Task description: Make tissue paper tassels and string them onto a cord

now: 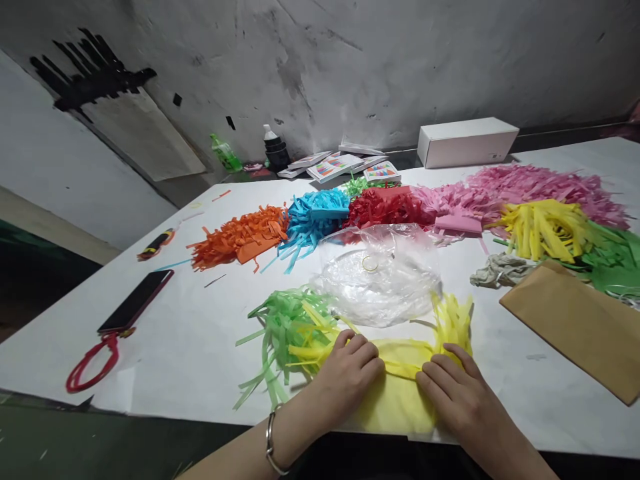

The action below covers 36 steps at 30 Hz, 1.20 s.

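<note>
Near the front edge of the table, yellow tissue paper (403, 397) with fringed strips at both ends lies between my hands. My left hand (350, 370), with a silver bangle on the wrist, has its fingers curled over the left part of a fold. My right hand (457, 390) grips the same fold on the right; both thumbs are hidden. Light green tissue fringe (285, 327) lies beside my left hand, partly under the yellow strips. Just beyond the paper rests a crumpled clear plastic bag (385, 280).
Behind the bag run orange (240, 233), blue (315, 213), red (387, 210) and pink tassels (540, 190). A phone (137, 300) with a red strap lies left. A brown envelope (570, 327) and yellow tassels (547, 230) are right. A white box (467, 143) stands by the wall.
</note>
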Motion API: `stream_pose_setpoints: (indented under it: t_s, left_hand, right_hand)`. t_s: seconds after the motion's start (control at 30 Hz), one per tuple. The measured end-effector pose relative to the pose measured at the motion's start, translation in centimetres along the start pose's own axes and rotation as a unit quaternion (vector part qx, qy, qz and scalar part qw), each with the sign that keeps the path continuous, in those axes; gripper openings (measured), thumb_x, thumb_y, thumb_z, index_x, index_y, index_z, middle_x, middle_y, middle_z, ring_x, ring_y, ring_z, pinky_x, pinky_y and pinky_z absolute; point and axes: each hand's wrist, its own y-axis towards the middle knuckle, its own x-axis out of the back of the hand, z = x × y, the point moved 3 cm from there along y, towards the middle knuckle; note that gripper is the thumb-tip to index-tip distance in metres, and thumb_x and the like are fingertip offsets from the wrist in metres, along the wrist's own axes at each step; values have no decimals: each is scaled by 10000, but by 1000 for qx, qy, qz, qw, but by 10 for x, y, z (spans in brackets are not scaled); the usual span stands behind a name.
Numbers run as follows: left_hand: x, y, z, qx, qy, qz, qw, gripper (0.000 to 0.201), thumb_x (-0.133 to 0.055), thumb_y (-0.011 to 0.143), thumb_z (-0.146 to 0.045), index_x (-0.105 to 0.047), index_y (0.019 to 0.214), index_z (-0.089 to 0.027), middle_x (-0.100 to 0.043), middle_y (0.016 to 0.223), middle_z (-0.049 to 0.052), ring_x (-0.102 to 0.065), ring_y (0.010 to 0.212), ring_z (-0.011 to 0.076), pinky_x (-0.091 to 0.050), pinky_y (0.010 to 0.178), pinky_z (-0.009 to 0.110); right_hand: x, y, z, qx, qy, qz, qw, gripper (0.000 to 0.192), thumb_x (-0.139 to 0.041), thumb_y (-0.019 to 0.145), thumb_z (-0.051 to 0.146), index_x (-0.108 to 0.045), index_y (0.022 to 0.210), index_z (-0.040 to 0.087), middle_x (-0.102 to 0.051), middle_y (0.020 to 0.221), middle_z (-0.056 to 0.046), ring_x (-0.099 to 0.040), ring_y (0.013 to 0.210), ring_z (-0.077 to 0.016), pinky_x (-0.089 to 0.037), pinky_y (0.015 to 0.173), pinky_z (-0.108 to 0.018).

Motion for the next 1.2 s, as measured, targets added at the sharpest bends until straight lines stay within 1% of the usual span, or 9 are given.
stream_pose_setpoints:
  t_s: [0.13,0.27,0.37,0.5,0.67,0.8,0.9,1.07,1.2]
  left_hand:
    - [1,4,-1,39,-20,20,999,145,-515,910,-84,-605,901,-198,-617,915,48,-503,843,206,-362,838,386]
    - [4,12,-4,115,-53,32,991,122,-521,905,-131,-595,834,-196,-606,893,49,-508,851,219,-374,787,378]
    - [4,18,-4,166,-49,53,983,115,-548,882,-163,-580,774,-186,-604,858,46,-529,838,222,-377,767,381]
    - [4,24,-1,191,-33,80,978,136,-581,858,-162,-585,723,-179,-618,820,43,-553,814,222,-359,731,375]
    - [5,24,1,171,-22,84,981,99,-609,843,-117,-615,774,-187,-634,872,41,-552,835,218,-354,757,384]
    - [3,23,-7,48,13,71,996,141,-622,816,-50,-621,838,-189,-636,927,39,-523,863,211,-331,862,425]
    - [3,25,-12,-14,36,72,997,104,-617,858,-96,-599,796,-178,-618,864,28,-503,833,203,-317,868,428]
    - [4,29,-11,-37,53,71,995,159,-612,875,-135,-566,729,-175,-610,832,22,-489,810,198,-314,858,416]
    - [0,25,-7,-26,35,48,998,101,-576,890,-126,-591,805,-178,-633,862,30,-504,808,199,-313,835,402]
  right_hand:
    - [-3,-4,-2,-49,8,9,999,284,-409,963,49,-646,933,202,-674,895,-27,-606,920,-168,-309,1079,-425]
    - [-8,-5,-1,-136,37,-14,990,231,-450,977,106,-634,905,224,-655,866,-8,-594,878,-169,-286,1051,-438]
    - [-11,-4,0,-192,16,-11,981,204,-473,975,146,-601,833,216,-621,821,-7,-578,833,-180,-306,1001,-437]
    - [-11,0,0,-212,-16,2,977,210,-480,955,156,-566,771,211,-571,759,-12,-549,781,-199,-323,935,-441]
    - [-10,2,1,-204,-27,2,979,187,-489,950,150,-580,798,209,-603,807,-26,-558,815,-208,-296,974,-469]
    - [-14,6,9,-138,1,-14,990,303,-372,980,74,-615,860,209,-635,860,-25,-569,898,-185,-264,1075,-469]
    - [-18,13,15,-80,-4,-14,997,311,-357,986,70,-624,877,185,-614,802,-27,-541,855,-187,-291,1050,-456]
    - [-24,24,13,-42,-21,-8,999,377,-339,968,39,-557,698,187,-535,686,-17,-455,706,-173,-335,943,-395]
    - [-24,25,9,-44,-17,-21,999,381,-317,999,66,-575,743,181,-536,703,-15,-458,697,-164,-331,909,-381]
